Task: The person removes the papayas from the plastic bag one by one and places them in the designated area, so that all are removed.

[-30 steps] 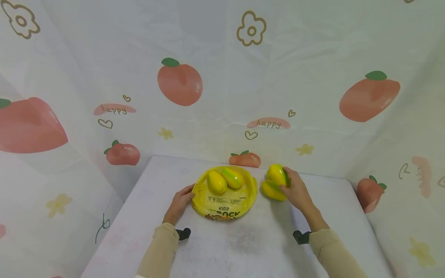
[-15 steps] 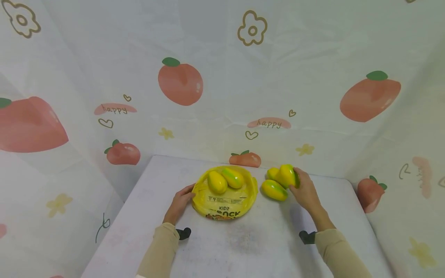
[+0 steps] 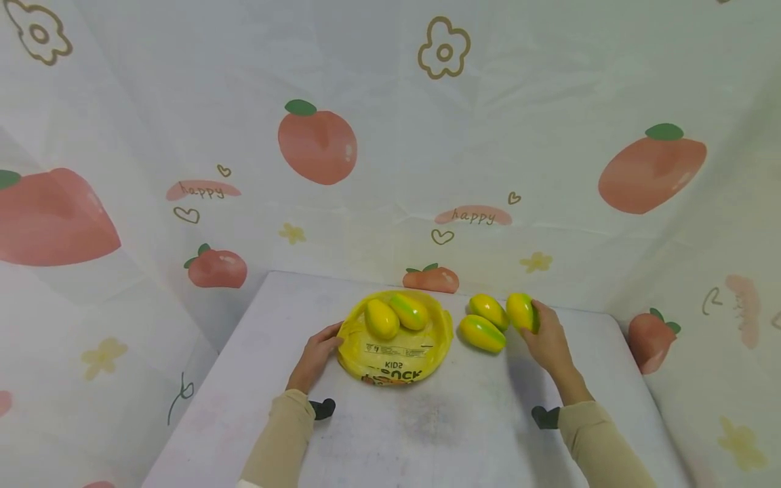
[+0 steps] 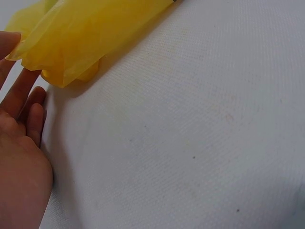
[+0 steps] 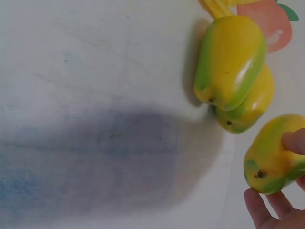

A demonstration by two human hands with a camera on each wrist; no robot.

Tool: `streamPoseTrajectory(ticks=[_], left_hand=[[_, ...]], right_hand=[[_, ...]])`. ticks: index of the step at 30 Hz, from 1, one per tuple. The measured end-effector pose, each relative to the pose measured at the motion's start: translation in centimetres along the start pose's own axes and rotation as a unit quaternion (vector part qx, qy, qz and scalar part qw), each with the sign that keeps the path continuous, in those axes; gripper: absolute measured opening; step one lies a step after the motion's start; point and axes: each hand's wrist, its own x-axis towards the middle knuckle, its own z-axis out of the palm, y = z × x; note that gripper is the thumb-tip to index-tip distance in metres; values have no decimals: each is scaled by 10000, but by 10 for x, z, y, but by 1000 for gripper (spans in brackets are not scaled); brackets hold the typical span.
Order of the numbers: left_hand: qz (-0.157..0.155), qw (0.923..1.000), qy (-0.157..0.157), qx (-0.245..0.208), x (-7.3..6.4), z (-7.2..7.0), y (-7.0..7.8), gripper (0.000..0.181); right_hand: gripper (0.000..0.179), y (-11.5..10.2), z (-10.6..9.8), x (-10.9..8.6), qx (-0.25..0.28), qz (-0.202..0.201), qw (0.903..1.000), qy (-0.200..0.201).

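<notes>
In the head view, my right hand [image 3: 549,339] grips a yellow-green mango [image 3: 521,312] at the back right of the table. The right wrist view shows the thumb on top of this mango [image 5: 274,152] and fingers beneath it. Just left of it lie two more mangoes, a front one [image 3: 482,333] and a back one [image 3: 488,310]. My left hand [image 3: 315,356] pinches the left edge of a round yellow plastic bag [image 3: 396,366] with black print. Two mangoes, one left [image 3: 381,320] and one right [image 3: 409,312], rest on the bag. Thin plastic [image 4: 90,38] lies between the left thumb and fingers.
The white table [image 3: 427,434] meets a hanging cloth backdrop [image 3: 378,224] printed with fruit and flowers just behind the mangoes. More cloth hangs along both sides. Dark wrist straps show at both sleeves.
My right hand has moved rightward with its mango, away from the other two on the right, and the back one has come into full view. The left hand and bag stay put.
</notes>
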Motion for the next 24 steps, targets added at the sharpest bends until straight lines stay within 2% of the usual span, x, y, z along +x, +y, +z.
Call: streamPoseTrajectory(ticks=[8,15,24], left_hand=[[-11,10000,-22,34,0,0,1,50],[-41,10000,-50,15,2,1,-1,51],[-75,10000,-24,58,2,1,-1,50]], right_hand=[[69,10,1,-3,-101,371,9990,-227],[67,19,6,-7,-161,519,9984,-157],[69,27,13,-6,-79,776,9965,-300]])
